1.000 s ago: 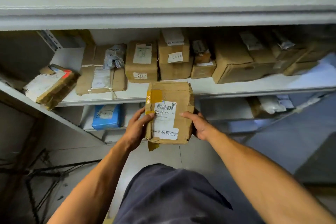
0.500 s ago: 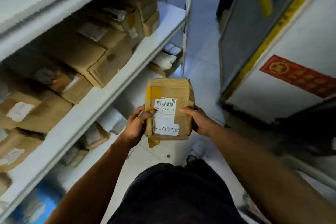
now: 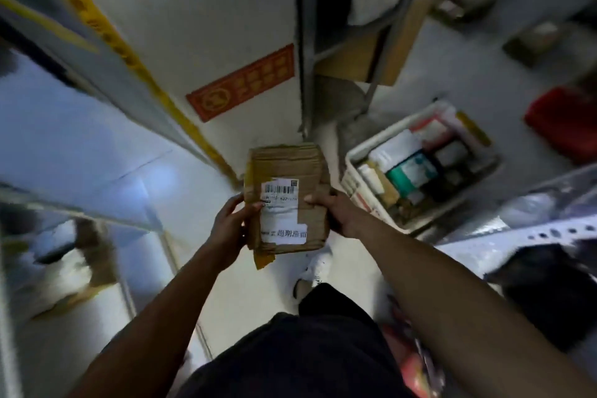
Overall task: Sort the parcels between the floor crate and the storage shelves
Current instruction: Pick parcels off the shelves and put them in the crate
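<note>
A flat brown cardboard parcel point(image 3: 286, 171) with yellow tape and a white barcode label is held upright in front of me. My left hand point(image 3: 231, 226) grips its left edge, thumb on the label. My right hand point(image 3: 336, 213) grips its right edge, thumb across the front. To the right on the floor stands a white crate point(image 3: 361, 155) filled with several parcels, among them a green one point(image 3: 412, 171). The end post of a storage shelf point(image 3: 303, 42) rises behind the parcel, with a cardboard panel point(image 3: 400, 42) leaning beside it.
A wall with a red sign point(image 3: 242, 84) and a yellow-striped door edge point(image 3: 129, 58) lie ahead left. A red container point(image 3: 565, 119) and a loose box point(image 3: 533, 42) sit on the floor at the right. A perforated metal rail point(image 3: 549, 233) and dark bag point(image 3: 549, 287) are near right.
My view has swung right, away from the shelves full of boxes, to the wall and the floor crate. Both hands keep the same hold on the parcel.
</note>
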`<act>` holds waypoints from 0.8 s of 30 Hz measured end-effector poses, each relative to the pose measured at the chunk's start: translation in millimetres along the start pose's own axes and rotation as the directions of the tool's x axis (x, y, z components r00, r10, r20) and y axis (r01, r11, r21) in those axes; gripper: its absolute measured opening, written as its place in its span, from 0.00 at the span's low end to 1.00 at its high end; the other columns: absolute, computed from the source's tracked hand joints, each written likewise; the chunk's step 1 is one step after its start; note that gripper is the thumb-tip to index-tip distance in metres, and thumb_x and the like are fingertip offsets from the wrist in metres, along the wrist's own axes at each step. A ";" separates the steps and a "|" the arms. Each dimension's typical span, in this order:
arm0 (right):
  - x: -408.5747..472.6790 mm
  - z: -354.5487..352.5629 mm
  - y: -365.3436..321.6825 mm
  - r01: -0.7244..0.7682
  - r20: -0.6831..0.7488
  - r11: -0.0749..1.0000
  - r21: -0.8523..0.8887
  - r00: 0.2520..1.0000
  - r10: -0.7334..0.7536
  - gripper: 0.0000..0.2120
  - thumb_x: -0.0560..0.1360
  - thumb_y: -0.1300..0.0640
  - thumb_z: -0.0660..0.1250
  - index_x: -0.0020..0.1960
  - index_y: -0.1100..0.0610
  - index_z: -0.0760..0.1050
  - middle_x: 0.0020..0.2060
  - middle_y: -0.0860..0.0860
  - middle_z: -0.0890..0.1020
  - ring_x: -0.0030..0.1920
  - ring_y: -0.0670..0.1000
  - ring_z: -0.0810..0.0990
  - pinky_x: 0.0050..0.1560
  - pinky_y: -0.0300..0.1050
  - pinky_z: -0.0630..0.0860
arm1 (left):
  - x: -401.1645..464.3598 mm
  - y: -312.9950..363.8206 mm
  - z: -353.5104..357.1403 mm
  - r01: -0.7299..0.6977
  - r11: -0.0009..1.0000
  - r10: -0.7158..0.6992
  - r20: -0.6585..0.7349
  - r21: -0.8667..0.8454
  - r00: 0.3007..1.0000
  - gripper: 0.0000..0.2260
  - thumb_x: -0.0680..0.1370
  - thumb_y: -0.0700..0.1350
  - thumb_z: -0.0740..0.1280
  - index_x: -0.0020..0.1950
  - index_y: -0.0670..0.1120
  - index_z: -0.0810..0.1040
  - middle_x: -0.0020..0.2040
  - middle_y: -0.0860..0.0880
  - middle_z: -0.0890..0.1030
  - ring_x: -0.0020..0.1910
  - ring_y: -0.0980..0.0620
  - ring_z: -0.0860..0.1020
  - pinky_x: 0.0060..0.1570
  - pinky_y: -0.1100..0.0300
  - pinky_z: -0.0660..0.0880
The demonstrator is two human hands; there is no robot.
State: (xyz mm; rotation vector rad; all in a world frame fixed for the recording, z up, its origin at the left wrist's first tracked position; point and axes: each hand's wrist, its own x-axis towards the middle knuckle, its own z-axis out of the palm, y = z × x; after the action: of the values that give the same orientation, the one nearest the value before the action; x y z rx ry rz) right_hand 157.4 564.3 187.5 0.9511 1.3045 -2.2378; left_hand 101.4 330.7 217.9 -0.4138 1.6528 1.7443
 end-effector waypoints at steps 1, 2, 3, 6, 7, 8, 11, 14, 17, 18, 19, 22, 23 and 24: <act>-1.8 -12.9 -4.8 0.004 -0.046 0.999 0.040 0.999 -0.002 0.24 0.76 0.64 0.72 0.70 0.61 0.74 0.62 0.62 0.82 0.63 0.63 0.81 0.64 0.60 0.78 | 14.5 6.5 13.8 0.010 0.999 -0.012 0.041 0.044 0.999 0.17 0.74 0.46 0.74 0.62 0.52 0.80 0.58 0.42 0.84 0.52 0.37 0.81 0.42 0.45 0.75; -4.5 -25.3 -9.4 0.005 -0.093 0.997 0.077 0.996 0.002 0.23 0.75 0.63 0.73 0.69 0.60 0.75 0.60 0.60 0.84 0.60 0.60 0.83 0.61 0.56 0.80 | 27.5 12.5 27.5 0.017 0.996 -0.024 0.086 0.083 0.996 0.18 0.75 0.45 0.73 0.65 0.51 0.79 0.60 0.42 0.83 0.56 0.35 0.81 0.47 0.38 0.77; -6.3 -37.4 -13.6 0.003 -0.126 0.994 0.110 0.992 0.011 0.21 0.75 0.61 0.73 0.67 0.59 0.76 0.57 0.58 0.85 0.57 0.58 0.85 0.56 0.52 0.82 | 39.0 18.5 41.8 0.019 0.993 -0.034 0.134 0.113 0.990 0.20 0.75 0.45 0.73 0.67 0.51 0.78 0.62 0.41 0.82 0.59 0.34 0.80 0.51 0.33 0.76; -11.7 -67.6 -25.8 0.002 -0.162 0.982 0.189 0.986 0.029 0.13 0.76 0.59 0.72 0.60 0.57 0.79 0.49 0.55 0.88 0.47 0.52 0.87 0.45 0.45 0.84 | 66.0 34.7 82.2 0.017 0.979 -0.068 0.247 0.202 0.967 0.23 0.73 0.46 0.72 0.67 0.49 0.78 0.64 0.38 0.80 0.62 0.31 0.78 0.49 0.36 0.72; -12.8 -76.7 -28.2 0.011 -0.178 0.978 0.208 0.984 0.027 0.14 0.76 0.59 0.72 0.61 0.58 0.79 0.49 0.55 0.87 0.46 0.52 0.87 0.44 0.44 0.83 | 73.0 38.4 94.4 0.032 0.972 -0.095 0.264 0.234 0.960 0.23 0.72 0.47 0.72 0.67 0.48 0.78 0.64 0.37 0.80 0.62 0.30 0.78 0.48 0.39 0.71; -14.2 -84.6 -29.5 0.020 -0.194 0.975 0.223 0.981 0.024 0.14 0.76 0.59 0.72 0.61 0.58 0.79 0.49 0.55 0.87 0.45 0.52 0.87 0.45 0.44 0.83 | 79.0 41.2 105.3 0.055 0.962 -0.131 0.275 0.267 0.952 0.23 0.71 0.47 0.72 0.66 0.48 0.79 0.63 0.37 0.80 0.60 0.31 0.79 0.46 0.41 0.72; -13.8 -107.5 -27.6 0.043 -0.275 0.960 0.278 0.961 0.037 0.16 0.75 0.60 0.72 0.63 0.58 0.79 0.54 0.57 0.86 0.49 0.55 0.85 0.57 0.51 0.81 | 99.9 47.1 132.5 0.099 0.929 -0.225 0.332 0.356 0.916 0.22 0.70 0.47 0.73 0.64 0.48 0.79 0.58 0.35 0.80 0.49 0.37 0.79 0.36 0.50 0.74; -7.0 -125.1 -24.4 0.064 -0.363 0.941 0.333 0.930 0.065 0.17 0.74 0.61 0.73 0.62 0.58 0.79 0.54 0.58 0.86 0.50 0.57 0.85 0.58 0.54 0.81 | 127.4 51.5 155.3 0.161 0.884 -0.330 0.342 0.440 0.880 0.20 0.69 0.46 0.75 0.60 0.51 0.78 0.52 0.38 0.80 0.43 0.41 0.80 0.32 0.53 0.76; 6.1 -144.6 -24.2 0.076 -0.428 0.923 0.378 0.898 0.101 0.18 0.73 0.63 0.75 0.61 0.57 0.79 0.52 0.57 0.87 0.51 0.58 0.86 0.57 0.54 0.81 | 160.5 49.7 178.9 0.236 0.832 -0.428 0.308 0.502 0.850 0.14 0.73 0.41 0.76 0.54 0.53 0.78 0.49 0.40 0.83 0.41 0.40 0.82 0.32 0.52 0.78; 12.2 -152.5 -24.7 0.065 -0.450 0.920 0.386 0.884 0.127 0.20 0.72 0.63 0.76 0.63 0.58 0.79 0.53 0.58 0.86 0.53 0.59 0.85 0.58 0.54 0.80 | 174.0 47.7 188.5 0.252 0.807 -0.455 0.291 0.535 0.841 0.15 0.73 0.40 0.76 0.55 0.53 0.77 0.49 0.40 0.84 0.42 0.39 0.83 0.34 0.51 0.78; 19.5 -160.9 -25.5 0.048 -0.468 0.923 0.382 0.871 0.149 0.22 0.71 0.63 0.76 0.64 0.59 0.78 0.54 0.58 0.86 0.54 0.59 0.85 0.58 0.53 0.80 | 187.8 45.5 198.6 0.253 0.777 -0.479 0.280 0.577 0.832 0.17 0.73 0.39 0.76 0.56 0.52 0.75 0.49 0.40 0.85 0.42 0.39 0.83 0.36 0.49 0.78; 52.5 -195.7 -26.8 0.026 -0.540 0.939 0.344 0.824 0.175 0.25 0.71 0.64 0.78 0.66 0.63 0.77 0.57 0.58 0.85 0.54 0.54 0.84 0.53 0.45 0.78 | 239.2 29.3 229.6 0.236 0.686 -0.548 0.275 0.688 0.790 0.20 0.73 0.36 0.76 0.59 0.46 0.70 0.49 0.39 0.83 0.42 0.38 0.83 0.38 0.50 0.77; 57.7 -204.3 -26.7 0.023 -0.555 0.950 0.312 0.816 0.163 0.25 0.70 0.64 0.77 0.66 0.65 0.77 0.57 0.59 0.85 0.54 0.53 0.83 0.53 0.42 0.77 | 247.3 25.6 237.3 0.234 0.666 -0.570 0.281 0.709 0.772 0.20 0.74 0.36 0.76 0.59 0.45 0.69 0.51 0.38 0.82 0.43 0.38 0.83 0.36 0.51 0.78; 70.7 -219.1 -25.1 0.023 -0.564 0.957 0.290 0.812 0.152 0.24 0.70 0.65 0.77 0.65 0.67 0.77 0.56 0.59 0.85 0.55 0.52 0.83 0.54 0.41 0.78 | 263.5 16.4 246.3 0.245 0.642 -0.600 0.277 0.726 0.751 0.20 0.74 0.36 0.76 0.59 0.44 0.69 0.53 0.37 0.82 0.44 0.38 0.84 0.36 0.51 0.79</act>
State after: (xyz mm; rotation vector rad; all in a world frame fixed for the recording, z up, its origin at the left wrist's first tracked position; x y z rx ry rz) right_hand 172.0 767.7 77.8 1.8785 1.1478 -2.1954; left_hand -41.8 637.5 92.5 -0.0045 1.4787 0.7196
